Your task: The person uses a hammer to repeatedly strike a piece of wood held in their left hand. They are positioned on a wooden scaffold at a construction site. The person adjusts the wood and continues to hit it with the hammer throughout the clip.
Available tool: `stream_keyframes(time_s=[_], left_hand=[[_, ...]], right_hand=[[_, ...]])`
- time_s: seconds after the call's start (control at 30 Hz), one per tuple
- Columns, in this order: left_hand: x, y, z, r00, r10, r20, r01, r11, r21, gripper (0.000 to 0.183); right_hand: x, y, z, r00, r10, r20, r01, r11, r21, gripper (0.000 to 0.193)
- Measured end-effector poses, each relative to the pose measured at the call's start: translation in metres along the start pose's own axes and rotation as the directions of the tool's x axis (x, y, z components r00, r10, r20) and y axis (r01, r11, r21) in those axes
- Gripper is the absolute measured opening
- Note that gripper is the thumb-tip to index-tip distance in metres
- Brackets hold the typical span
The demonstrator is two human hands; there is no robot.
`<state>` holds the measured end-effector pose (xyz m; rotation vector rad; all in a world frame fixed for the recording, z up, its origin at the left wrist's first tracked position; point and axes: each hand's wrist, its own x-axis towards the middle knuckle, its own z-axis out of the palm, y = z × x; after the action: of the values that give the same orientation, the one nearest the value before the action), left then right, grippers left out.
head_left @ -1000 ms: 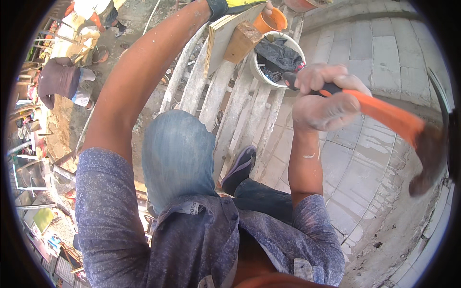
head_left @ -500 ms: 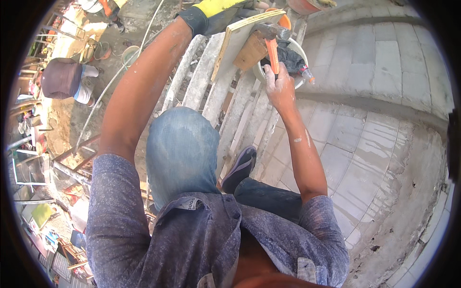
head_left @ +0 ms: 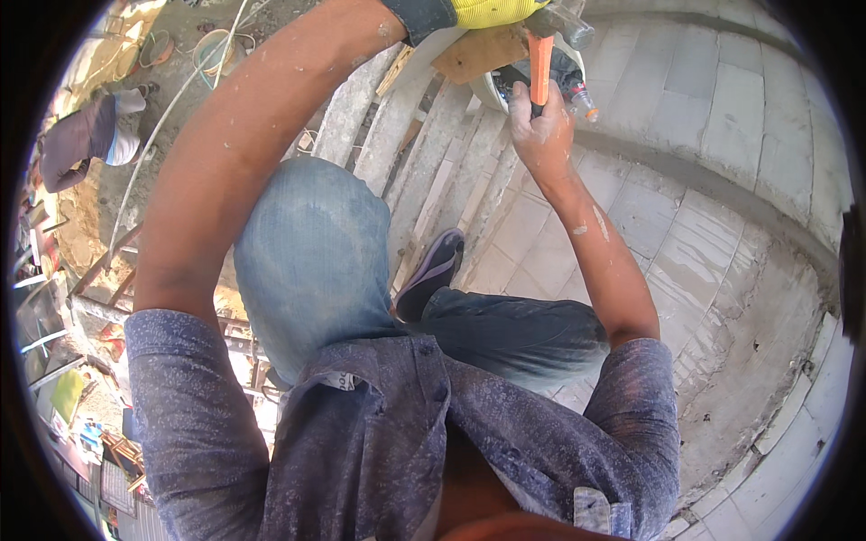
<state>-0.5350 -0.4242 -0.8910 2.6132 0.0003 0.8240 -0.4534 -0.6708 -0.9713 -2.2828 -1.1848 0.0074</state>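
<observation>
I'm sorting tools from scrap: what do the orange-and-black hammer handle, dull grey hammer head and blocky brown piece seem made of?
Orange-and-black hammer handle: possibly plastic or painted; the orange looks smooth.
Dull grey hammer head: probably worn metal; faint sheen.
Blocky brown piece: likely bare wood; tan-brown, unpainted-looking surface.

Orange hammer handle, yellow-and-black glove

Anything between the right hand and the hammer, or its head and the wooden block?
Nothing visible. The right hand grips the hammer directly; its head is beside the wooden block, contact unclear. The yellow-gloved left hand lies close by.
</observation>
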Motion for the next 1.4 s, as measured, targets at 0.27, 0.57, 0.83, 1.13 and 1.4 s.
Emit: stream_keyframes(time_s=[0.27, 0.57, 0.83, 1.13, 1.4], left_hand=[[-0.002, 0.008, 0.03, 0.996, -0.058, 0.068, 0.062, 0.997, -0.053, 0.022], [-0.015, -0.017, 0.032, 0.998, 0.066, 0.002, -0.066, 0.993, 0.1, 0.03], [-0.056, -0.044, -0.046, 0.733, -0.396, 0.553, 0.548, 0.826, -0.135, 0.047], [-0.131, -0.029, -0.049, 0.807, -0.426, 0.41, 0.464, 0.886, 0.008, 0.052], [-0.142, 0.004, -0.141, 0.869, -0.488, 0.084, 0.493, 0.868, -0.059, 0.031]], right_hand=[[0.016, 0.046, -0.02, 0.96, -0.262, 0.097, 0.266, 0.963, -0.035, 0.02], [0.024, 0.036, -0.02, 0.95, -0.311, -0.026, 0.295, 0.921, -0.252, 0.021], [0.02, -0.024, -0.001, 0.942, -0.333, 0.044, 0.334, 0.913, -0.236, 0.013], [-0.059, -0.042, 0.072, 0.908, -0.381, 0.173, 0.329, 0.905, 0.269, 0.021], [-0.063, -0.061, 0.031, 0.818, -0.547, 0.18, 0.369, 0.738, 0.565, 0.021]])
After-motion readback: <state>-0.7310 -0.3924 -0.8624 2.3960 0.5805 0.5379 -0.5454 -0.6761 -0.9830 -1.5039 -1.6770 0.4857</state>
